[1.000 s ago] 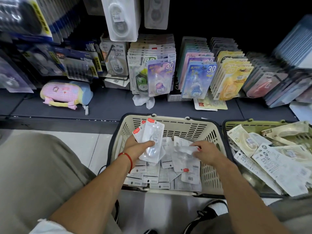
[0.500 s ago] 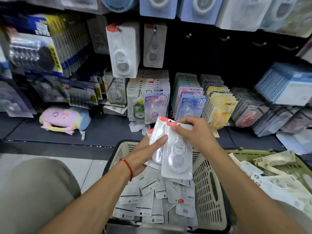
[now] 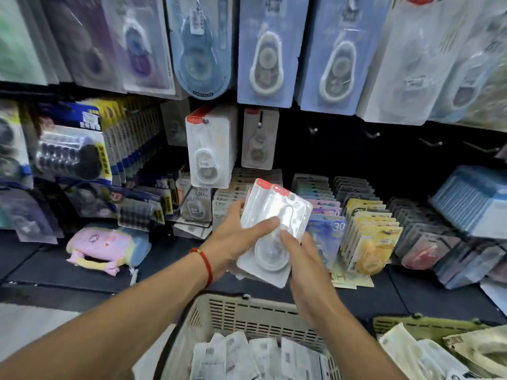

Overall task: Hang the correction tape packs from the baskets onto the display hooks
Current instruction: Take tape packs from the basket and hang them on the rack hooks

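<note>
Slippery clear packs (image 3: 270, 229) sit stacked above the basket (image 3: 247, 311), left hand (image 3: 233, 242) and right hand (image 3: 304, 259) gripping them. One could slide out, because the fingers (image 3: 263, 224) only pinch the smooth plastic.

Dark shelf (image 3: 90, 272) carries a pink plush pouch (image 3: 105, 249) at left, with upright rows of carded correction tape packs (image 3: 370, 237) to the right.

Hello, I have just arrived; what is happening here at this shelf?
A person is stocking a stationery display. Both hands hold a small stack of clear correction tape packs in front of the shelf: the left hand grips it from the side, thumb across the front, and the right hand pinches its lower edge. None of these is on a hook yet. More packs lie in the beige basket below.
</note>
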Action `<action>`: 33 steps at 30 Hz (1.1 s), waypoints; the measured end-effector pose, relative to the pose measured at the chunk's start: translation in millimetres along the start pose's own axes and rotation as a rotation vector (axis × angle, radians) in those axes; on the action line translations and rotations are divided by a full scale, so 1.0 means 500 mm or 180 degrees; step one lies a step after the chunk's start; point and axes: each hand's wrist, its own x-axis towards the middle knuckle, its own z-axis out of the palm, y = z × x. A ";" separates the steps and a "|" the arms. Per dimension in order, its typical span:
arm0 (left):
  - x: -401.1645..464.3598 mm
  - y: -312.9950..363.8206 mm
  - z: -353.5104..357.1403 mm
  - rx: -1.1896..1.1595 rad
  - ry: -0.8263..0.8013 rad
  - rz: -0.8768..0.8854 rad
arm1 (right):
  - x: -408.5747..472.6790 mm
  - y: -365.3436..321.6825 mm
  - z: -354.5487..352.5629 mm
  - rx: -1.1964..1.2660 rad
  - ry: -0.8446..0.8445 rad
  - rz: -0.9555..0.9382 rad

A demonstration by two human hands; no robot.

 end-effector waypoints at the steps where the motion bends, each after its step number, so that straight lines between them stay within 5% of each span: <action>1: 0.003 -0.005 0.005 -0.0074 -0.0025 -0.0037 | 0.005 0.002 0.008 0.0057 0.0100 -0.0045; 17: -0.012 0.036 -0.077 -0.0842 0.0260 0.0778 | 0.037 -0.085 0.057 -0.0077 0.0063 -0.0726; 27: -0.004 0.056 -0.156 -0.0730 0.1498 0.1350 | 0.124 -0.178 0.101 -0.0492 0.0227 -0.1153; 33: -0.003 0.063 -0.168 -0.0959 0.1755 0.1354 | 0.151 -0.170 0.110 -0.0566 0.0208 -0.1121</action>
